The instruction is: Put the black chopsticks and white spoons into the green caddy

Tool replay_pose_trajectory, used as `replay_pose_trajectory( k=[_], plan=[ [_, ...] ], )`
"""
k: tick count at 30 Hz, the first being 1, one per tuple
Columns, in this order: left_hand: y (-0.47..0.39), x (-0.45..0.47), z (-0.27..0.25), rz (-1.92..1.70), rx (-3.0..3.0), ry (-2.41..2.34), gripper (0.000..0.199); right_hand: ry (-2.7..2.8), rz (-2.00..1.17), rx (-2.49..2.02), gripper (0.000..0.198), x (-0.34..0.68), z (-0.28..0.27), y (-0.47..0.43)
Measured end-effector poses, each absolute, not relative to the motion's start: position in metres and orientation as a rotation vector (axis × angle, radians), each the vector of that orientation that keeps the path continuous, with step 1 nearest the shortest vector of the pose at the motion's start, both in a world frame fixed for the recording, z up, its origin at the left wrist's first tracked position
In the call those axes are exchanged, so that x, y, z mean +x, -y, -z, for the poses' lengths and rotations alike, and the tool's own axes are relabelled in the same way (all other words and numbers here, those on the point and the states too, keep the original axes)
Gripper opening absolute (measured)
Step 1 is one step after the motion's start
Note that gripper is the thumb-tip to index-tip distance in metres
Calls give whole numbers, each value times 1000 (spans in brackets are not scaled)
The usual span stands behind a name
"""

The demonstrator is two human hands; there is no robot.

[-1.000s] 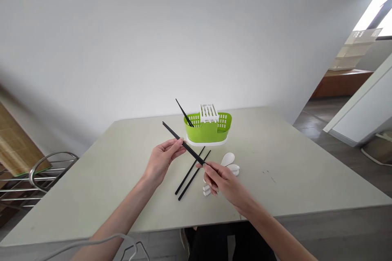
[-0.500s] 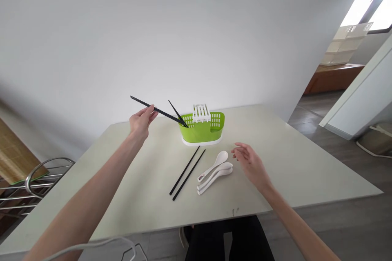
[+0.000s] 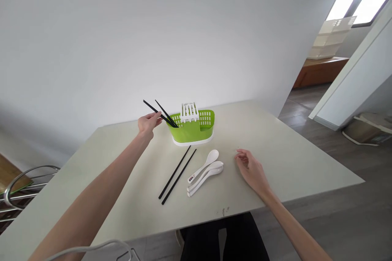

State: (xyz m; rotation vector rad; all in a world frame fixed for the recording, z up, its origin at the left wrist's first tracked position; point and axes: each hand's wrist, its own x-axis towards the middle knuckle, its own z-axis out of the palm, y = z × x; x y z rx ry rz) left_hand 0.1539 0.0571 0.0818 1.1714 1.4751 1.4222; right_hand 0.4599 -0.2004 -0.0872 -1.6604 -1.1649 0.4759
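Note:
My left hand (image 3: 148, 123) pinches a pair of black chopsticks (image 3: 152, 108); their lower ends dip into the left section of a green cutlery basket (image 3: 188, 133) with a white base. Another dark chopstick (image 3: 161, 107), perhaps more than one, leans in that same section. Two black chopsticks (image 3: 176, 174) lie roughly parallel on the table in front of the basket. Beside them are three white spoons (image 3: 204, 166), two of them nested close together. To the right of the spoons, my right hand (image 3: 251, 171) hovers over or rests on the tabletop, fingers loosely bent and holding nothing.
The pale table (image 3: 263, 130) stands against a grey-white wall. A white slatted rack (image 3: 189, 111) sits atop the basket's middle. At the left is a metal rack (image 3: 18, 191), and a white cable (image 3: 88, 248) crosses the near left edge.
My left hand has brought the chopsticks closer to the basket and tipped them lower into it. My right hand's fingers have curled a little more. The whole view has shifted slightly.

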Motion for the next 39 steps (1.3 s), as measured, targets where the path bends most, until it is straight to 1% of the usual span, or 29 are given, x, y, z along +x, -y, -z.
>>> replay_pose_trajectory(
  k=[5,9,16,21,24,26,28,31,36,37,39],
  plan=[
    [-65,159,-70,-1325,1257,-1605,36,1184,-491,-1668,41,461,87,201],
    [-72,162,-63,-1275,1309,-1683,37,1190,-495,-1686,39,461,86,201],
    [-72,167,-62,-1215,1400,-1672,39,1193,-504,-1677,38,460,81,203],
    [-61,150,-61,-1265,1483,-1660,46,1192,-503,-1672,38,460,79,205],
    [-42,130,-49,-1298,1555,-1724,44,1199,-494,-1670,38,460,79,206],
    [-21,118,-36,-1189,1683,-1802,38,1206,-495,-1677,37,461,80,206],
    [6,108,-21,-953,1879,-1765,35,1206,-497,-1685,36,461,81,206],
    [50,105,-2,-603,2119,-1545,40,1212,-495,-1690,36,462,82,206],
    [99,121,9,-352,2385,-1444,55,1219,-467,-1720,36,461,81,209],
    [103,124,7,-303,2434,-1447,53,1219,-466,-1729,36,461,81,209],
    [105,127,3,-190,2507,-1471,42,1218,-471,-1737,37,460,80,210]
  ],
)
